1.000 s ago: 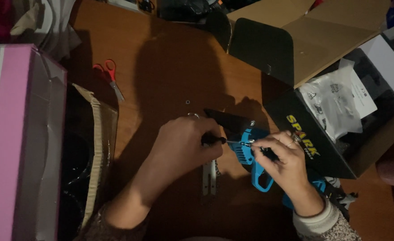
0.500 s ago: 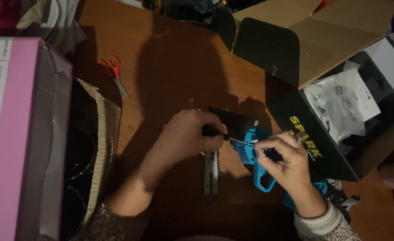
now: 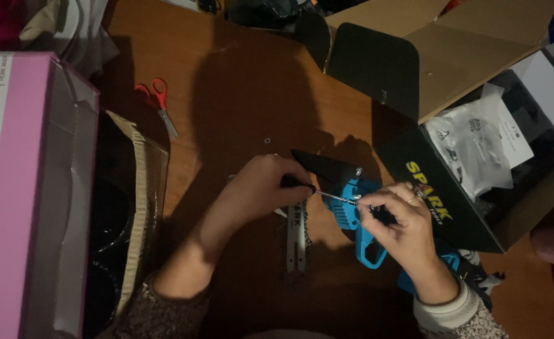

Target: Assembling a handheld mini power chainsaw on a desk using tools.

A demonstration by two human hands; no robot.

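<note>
My left hand (image 3: 261,188) grips the black handle of a screwdriver (image 3: 317,190), whose thin shaft points right into the blue body of a small chainsaw (image 3: 352,216) lying on the wooden table (image 3: 226,94). My right hand (image 3: 396,223) pinches a small metal part at the shaft's tip and rests on the blue housing. A black guard (image 3: 324,166) rises from the top of the tool. A grey guide bar with a loose chain (image 3: 295,242) lies flat just below my left hand.
Red-handled scissors (image 3: 157,100) lie at upper left. A pink box (image 3: 19,188) and an open brown carton (image 3: 135,201) stand at the left. An open cardboard box (image 3: 452,50) and a black box with a plastic bag (image 3: 478,150) fill the right. A tiny washer (image 3: 267,140) sits mid-table.
Both hands stay on the blue tool; the left hand has shifted slightly on the screwdriver handle. Nothing was picked up or put down.
</note>
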